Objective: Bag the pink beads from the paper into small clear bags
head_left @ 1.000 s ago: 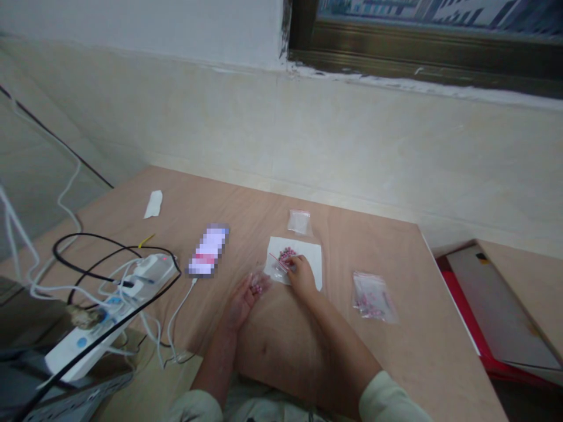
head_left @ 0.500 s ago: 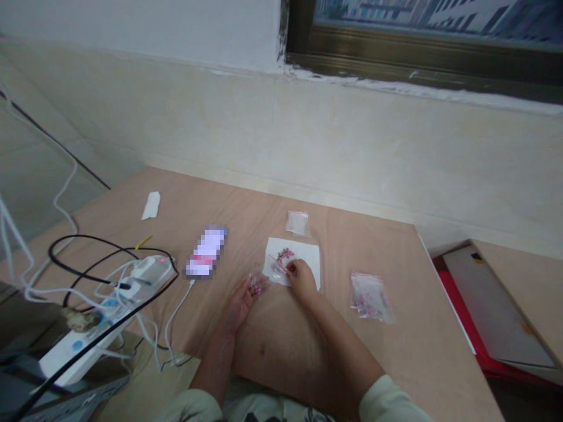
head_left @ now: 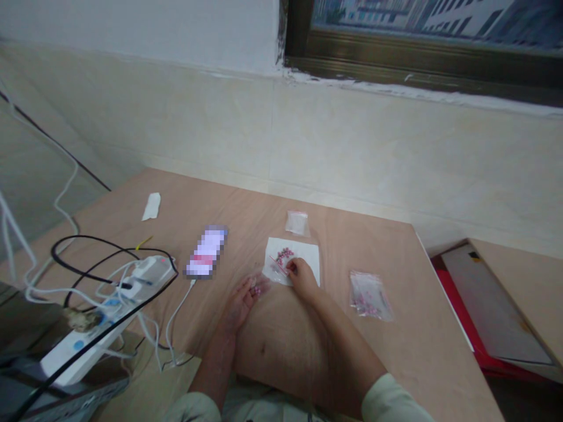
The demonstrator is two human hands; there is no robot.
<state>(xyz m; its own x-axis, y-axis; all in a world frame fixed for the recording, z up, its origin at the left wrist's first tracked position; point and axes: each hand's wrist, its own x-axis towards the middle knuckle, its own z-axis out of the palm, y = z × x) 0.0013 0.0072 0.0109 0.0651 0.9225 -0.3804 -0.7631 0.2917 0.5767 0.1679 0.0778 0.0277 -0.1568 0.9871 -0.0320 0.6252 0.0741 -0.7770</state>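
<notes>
A clear zip bag (head_left: 264, 281) with a pink line along its mouth stretches between my hands, some pink beads lying in its lower end. My left hand (head_left: 240, 303) is closed on that lower end, with the fingers around the beads. At the mouth, the fingers of my right hand (head_left: 302, 278) pinch the bag's edge; the fingertips are partly hidden. Behind the mouth, a small heap of loose pink beads (head_left: 285, 254) rests on a white sheet of paper (head_left: 311, 251). My right hand is over the sheet's front part.
A pale zip bag (head_left: 298, 223) lies behind the paper, and a stack of zip bags with pink beads (head_left: 369, 296) to the right. On the left are a phone (head_left: 206, 252) on a white cable, a power strip (head_left: 132, 287) with tangled cords, and a white paper scrap (head_left: 152, 206).
My right fingers have shifted slightly at the bag's mouth, and the mouth's pink line sits a little lower. The beads in the bag's lower end have shifted slightly. My left hand is nearly still.
</notes>
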